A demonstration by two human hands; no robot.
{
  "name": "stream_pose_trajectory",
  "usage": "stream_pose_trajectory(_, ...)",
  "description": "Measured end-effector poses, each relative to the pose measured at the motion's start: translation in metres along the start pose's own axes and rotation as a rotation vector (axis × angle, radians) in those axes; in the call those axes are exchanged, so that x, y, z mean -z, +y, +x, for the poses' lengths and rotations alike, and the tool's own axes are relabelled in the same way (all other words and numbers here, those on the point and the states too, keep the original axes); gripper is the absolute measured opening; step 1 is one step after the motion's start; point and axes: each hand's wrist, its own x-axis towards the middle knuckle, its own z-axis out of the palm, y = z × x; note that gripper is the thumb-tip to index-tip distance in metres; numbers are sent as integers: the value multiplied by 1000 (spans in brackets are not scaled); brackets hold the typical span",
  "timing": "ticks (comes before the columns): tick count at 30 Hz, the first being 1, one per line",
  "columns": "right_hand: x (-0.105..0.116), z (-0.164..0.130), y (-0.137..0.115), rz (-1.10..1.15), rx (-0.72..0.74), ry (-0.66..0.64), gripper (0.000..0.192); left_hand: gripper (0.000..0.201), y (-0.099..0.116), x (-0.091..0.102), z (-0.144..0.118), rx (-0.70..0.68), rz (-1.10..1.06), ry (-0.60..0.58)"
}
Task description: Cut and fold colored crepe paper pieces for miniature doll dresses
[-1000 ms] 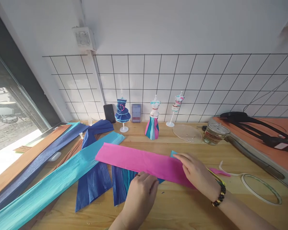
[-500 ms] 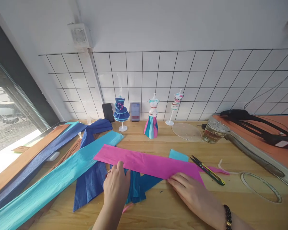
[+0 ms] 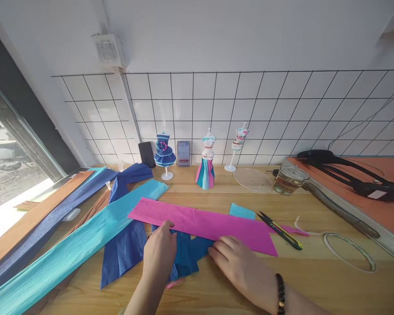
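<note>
Pink strip (image 3: pixel 200 221) has left hand (image 3: pixel 160 249) and right hand (image 3: pixel 244 267) at its near edge, can't tell either grip, glass jar (image 3: pixel 289 180) behind looking brownish inside!

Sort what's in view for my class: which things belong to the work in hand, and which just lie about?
Likely part of the work:
pink strip, left hand at its edge
teal-blue pieces, by the right hand
snips

Probably just lying about:
black phone
glass jar
</note>
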Motion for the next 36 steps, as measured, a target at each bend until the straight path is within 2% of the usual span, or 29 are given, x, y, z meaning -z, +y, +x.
stream_pose_trajectory(3, -12, 16, -13, -70, 82, 6, 16, 24, 0, 1, -1, 9, -42, -7)
stream_pose_trajectory(6, -19, 23, -15, -50, 74, -13, 19, 26, 1, 0, -2, -26, 2, 120)
stream_pose_trajectory(8, -16, 23, -11, 79, -28, 31, 25, 28, 1, -1, -2, -93, 6, 234)
stream_pose_trajectory(10, -6, 23, -5, 302, -197, 125, 30, 30, 3, -3, -3, -186, -106, 272)
stream_pose_trajectory(12, 9, 26, 1, 586, -389, 211, 25, 31, 7, -4, -5, -261, -340, 206)
stream_pose_trajectory(14, 25, 30, 5, 894, -569, 249, 16, 30, 12, -4, -9, -311, -636, 65)
stream_pose_trajectory(16, 38, 35, 8, 1157, -711, 283, 17, 27, 17, -2, -13, -333, -929, -100)
stream_pose_trajectory(19, 45, 39, 11, 1500, -834, 324, 22, 32, 24, -3, -19, -334, -1229, -313)
stream_pose_trajectory(22, 39, 38, 14, 1747, -887, 317, 25, 35, 26, -11, -21, -315, -1323, -489)
stream_pose_trajectory(25, 31, 33, 18, 1794, -941, 307, 29, 30, 25, -23, -19, -234, -1295, -578)
stream_pose_trajectory(28, 28, 27, 19, 1808, -960, 256, 38, 32, 24, -32, -16, -145, -1263, -558)
stream_pose_trajectory(30, 28, 23, 17, 1815, -933, 168, 42, 34, 24, -32, -15, -107, -1262, -530)
stream_pose_trajectory(33, 24, 19, 10, 1742, -867, 36, 34, 36, 26, -27, -16, -86, -1263, -542)
stream_pose_trajectory(36, 17, 18, 4, 1609, -779, 63, 26, 37, 30, -23, -19, -106, -1251, -568)
